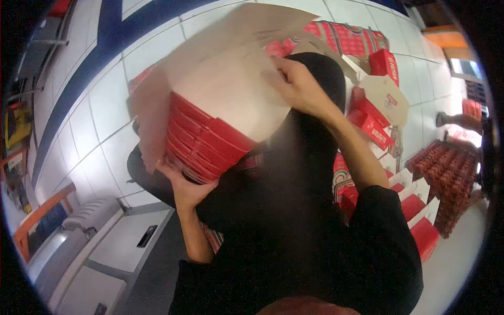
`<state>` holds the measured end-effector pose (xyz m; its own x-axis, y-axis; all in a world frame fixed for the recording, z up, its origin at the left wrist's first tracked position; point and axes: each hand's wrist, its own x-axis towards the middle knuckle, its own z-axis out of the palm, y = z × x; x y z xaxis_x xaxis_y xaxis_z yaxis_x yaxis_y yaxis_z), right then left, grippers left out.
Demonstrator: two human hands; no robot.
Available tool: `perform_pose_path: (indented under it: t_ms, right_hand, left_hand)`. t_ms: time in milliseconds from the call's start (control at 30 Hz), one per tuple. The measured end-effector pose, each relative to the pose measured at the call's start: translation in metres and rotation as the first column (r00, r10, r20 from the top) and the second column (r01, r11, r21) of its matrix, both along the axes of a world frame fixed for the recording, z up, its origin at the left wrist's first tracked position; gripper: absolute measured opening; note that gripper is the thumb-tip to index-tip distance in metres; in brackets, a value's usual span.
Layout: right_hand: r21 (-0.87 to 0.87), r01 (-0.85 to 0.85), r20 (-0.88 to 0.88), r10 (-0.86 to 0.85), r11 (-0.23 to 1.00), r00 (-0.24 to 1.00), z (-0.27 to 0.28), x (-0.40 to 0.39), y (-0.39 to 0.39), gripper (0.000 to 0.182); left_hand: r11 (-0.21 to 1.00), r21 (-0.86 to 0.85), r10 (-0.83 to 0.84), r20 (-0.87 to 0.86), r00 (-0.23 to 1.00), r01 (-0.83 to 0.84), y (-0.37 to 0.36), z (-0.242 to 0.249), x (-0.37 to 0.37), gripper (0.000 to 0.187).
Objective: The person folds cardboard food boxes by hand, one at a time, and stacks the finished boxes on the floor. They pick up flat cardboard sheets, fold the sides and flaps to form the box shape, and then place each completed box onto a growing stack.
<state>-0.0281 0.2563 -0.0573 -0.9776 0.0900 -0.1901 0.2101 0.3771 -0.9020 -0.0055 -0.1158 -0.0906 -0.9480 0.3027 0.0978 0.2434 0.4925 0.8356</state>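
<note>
Near left, the left hand (190, 190) is grasping the red cardboard stack (202, 139) over the lap (299, 163); farther right, the right hand (300, 89) pinches pale card (231, 79). Looks like sheet-separating: next calls for firm left grip, gentle right pull. Red boxes (370, 126) sit far right.

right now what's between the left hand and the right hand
In the head view, a stack of red-and-cream cardboard sheets lies between the left hand and the right hand, touched by both.
</note>
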Motion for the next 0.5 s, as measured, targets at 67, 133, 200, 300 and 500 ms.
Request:
perform_pose_path:
  t_ms: [67,133,200,300,500]
  right_hand:
    - [-0.045,0.000,-0.069,-0.003,0.999,0.998,0.005,-0.009,-0.004,0.032]
    - [-0.078,0.014,-0.133,-0.024,0.997,0.991,0.001,-0.014,-0.005,0.032]
    - [-0.142,0.039,-0.121,-0.057,0.989,0.991,-0.009,-0.019,-0.006,0.036]
    - [-0.210,0.035,-0.223,-0.083,0.977,0.971,-0.007,-0.014,-0.008,0.038]
    - [-0.165,0.018,-0.032,-0.023,0.986,0.999,0.018,-0.016,-0.014,0.036]
  left_hand:
    - [1.000,0.020,-0.019,0.053,0.998,0.018,0.001,0.003,-0.003,0.146]
    - [0.998,0.026,-0.057,0.045,0.997,0.055,0.001,0.002,-0.005,0.142]
    - [0.999,0.028,-0.046,0.047,0.998,0.045,0.000,0.002,-0.004,0.143]
    - [0.999,0.035,-0.041,0.047,0.998,0.040,-0.003,0.001,-0.004,0.143]
    - [0.997,0.053,-0.054,0.120,0.991,0.048,-0.006,0.000,-0.004,0.149]
